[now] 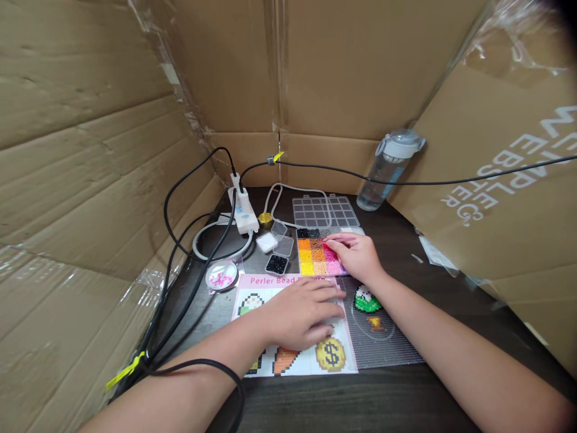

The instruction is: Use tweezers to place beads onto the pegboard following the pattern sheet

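Note:
My left hand (302, 310) lies with its fingers outstretched on a printed Perler bead pattern sheet (311, 361), covering its middle. Pinched in my right hand (358, 255) are thin pink tweezers (336, 240), their tip over the brown compartments of a bead box (318, 255). That box holds black, orange, yellow and pink beads in separate compartments. Below my right hand, a clear pegboard (399, 349) carries a green, white and black bead figure (367, 299) and a small yellow-brown bead piece (375, 323).
Small cases of white beads (267, 242) and black beads (276, 264) stand left of the box. A dish of pink beads (221, 276) is farther left. Behind are a power strip (244, 213), a clear lid (325, 211) and a water bottle (388, 171). Cables (198, 288) cross the left; cardboard walls surround the table.

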### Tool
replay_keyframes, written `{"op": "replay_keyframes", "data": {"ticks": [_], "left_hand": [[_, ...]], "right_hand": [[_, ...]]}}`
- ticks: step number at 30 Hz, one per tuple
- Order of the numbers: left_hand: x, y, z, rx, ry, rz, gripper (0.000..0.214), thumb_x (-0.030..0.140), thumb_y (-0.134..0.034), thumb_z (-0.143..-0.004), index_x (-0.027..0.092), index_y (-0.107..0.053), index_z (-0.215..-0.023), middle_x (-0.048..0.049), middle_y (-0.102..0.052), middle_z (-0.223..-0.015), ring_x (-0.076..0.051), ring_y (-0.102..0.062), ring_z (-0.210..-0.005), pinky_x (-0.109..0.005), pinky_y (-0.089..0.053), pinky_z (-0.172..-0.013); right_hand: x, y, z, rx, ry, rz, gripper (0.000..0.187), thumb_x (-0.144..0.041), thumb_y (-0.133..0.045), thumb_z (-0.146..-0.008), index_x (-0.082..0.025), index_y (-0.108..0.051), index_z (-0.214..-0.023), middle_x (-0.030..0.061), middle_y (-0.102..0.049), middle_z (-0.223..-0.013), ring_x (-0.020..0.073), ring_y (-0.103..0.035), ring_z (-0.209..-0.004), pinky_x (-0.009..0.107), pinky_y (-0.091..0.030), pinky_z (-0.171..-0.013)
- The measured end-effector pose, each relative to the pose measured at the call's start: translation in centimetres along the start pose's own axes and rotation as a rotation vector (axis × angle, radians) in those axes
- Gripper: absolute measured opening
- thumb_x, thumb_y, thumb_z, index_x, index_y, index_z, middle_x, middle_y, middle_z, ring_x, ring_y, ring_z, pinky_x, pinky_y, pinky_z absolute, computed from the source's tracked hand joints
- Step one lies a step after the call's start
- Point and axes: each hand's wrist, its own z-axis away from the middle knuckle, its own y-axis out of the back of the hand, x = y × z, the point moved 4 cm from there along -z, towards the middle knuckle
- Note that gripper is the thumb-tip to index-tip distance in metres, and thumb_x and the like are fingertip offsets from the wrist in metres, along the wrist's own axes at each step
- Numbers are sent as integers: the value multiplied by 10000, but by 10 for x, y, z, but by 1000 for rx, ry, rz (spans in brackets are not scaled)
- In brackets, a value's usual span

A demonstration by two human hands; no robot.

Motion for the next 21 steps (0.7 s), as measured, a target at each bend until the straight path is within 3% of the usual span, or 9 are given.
{"op": "replay_keyframes", "data": {"ticks": [12,21], "left_hand": [[0,0,-1,-56,22,-7,306,337,-620,-975,223,-699,-1248,-84,-598,-1545,-339,-555,-1423,-548,-431,-1189],[-1,-1,0,-30,15,-6,311,346,-614,-976,226,-703,-1248,-92,-604,-1539,-344,-552,-1429,-546,-434,-1188]], "right_hand": [[-3,1,1,-2,13,32,211,-389,-752,-798,-191,-826,-800,103,-824,-884,236,-769,-796,360,-634,-731],[-2,1,-1,12,22,45,213,-388,-750,-779,-186,-817,-768,101,-820,-846,243,-776,-774,357,-635,-714]]}}
